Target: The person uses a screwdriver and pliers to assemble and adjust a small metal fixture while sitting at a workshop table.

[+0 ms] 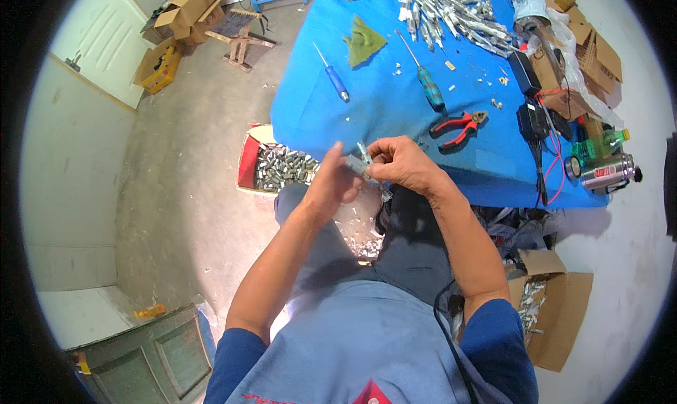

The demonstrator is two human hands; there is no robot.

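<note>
A small part [364, 152] is showing whitish and slightly glassy, its narrow upper end sticking up and a greyer, wider portion blurring toward the left; finer detail is escaping the view at this size. It is sitting in mid-air just off the near edge of the blue-covered worktop [303, 97], above the person's lap. The right hand [403, 164] is angling in from the lower right, its back facing up and its fingers curling; its grip is narrowing to a pinch, holding the part between thumb and forefinger. The left hand [328, 184] is angling in from the lower left, its forefinger pointing upward and its other fingers bending loosely. Its fingertips are lying just beside the part, but whether its grip is also holding it, I cannot tell. Both forearms are slanting inward, bringing the hands close together. Beyond the right hand, pliers [471, 123] are lying near a screwdriver [429, 87]; left of the left hand, a box [248, 161] is holding grey cylinders [285, 167].
</note>
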